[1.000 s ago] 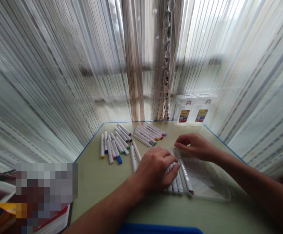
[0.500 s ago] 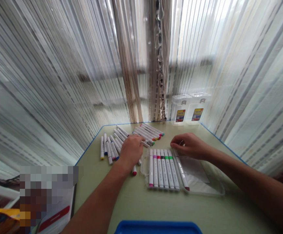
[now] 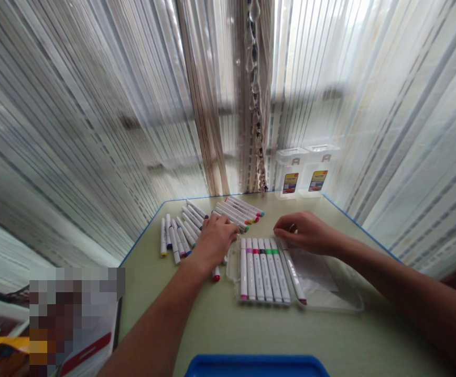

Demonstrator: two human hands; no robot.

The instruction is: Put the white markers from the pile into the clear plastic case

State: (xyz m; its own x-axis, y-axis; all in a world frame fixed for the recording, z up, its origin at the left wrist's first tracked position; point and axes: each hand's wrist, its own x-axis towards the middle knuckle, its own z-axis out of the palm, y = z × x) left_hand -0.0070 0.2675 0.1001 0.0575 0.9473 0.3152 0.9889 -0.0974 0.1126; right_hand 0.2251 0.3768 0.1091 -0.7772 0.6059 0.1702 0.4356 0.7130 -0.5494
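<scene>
My left hand (image 3: 217,236) reaches over a pile of loose white markers (image 3: 191,228), fingers bent and closed round one marker that they mostly hide. Its fingertips are close to a green-ended marker (image 3: 243,227). In front of me lies an open clear plastic case (image 3: 231,267). Several markers (image 3: 260,272) stand side by side in its left half, with pink, purple, red, black and green bands. One brown-ended marker (image 3: 295,277) lies slanted along the case's middle. My right hand (image 3: 304,230) is curled at the case's far edge, thumb and forefinger together; what they pinch is hidden.
Two clear lidded boxes (image 3: 290,175) with labels stand at the table's back right. A red-ended marker (image 3: 216,274) lies beneath my left wrist. At the near edge is a blue tray (image 3: 255,359). String curtains (image 3: 212,104) hang behind the pale green table (image 3: 220,324).
My left hand has moved slightly right, and its fingers have bent down over a marker that showed before. My right hand stays at the case's far edge.
</scene>
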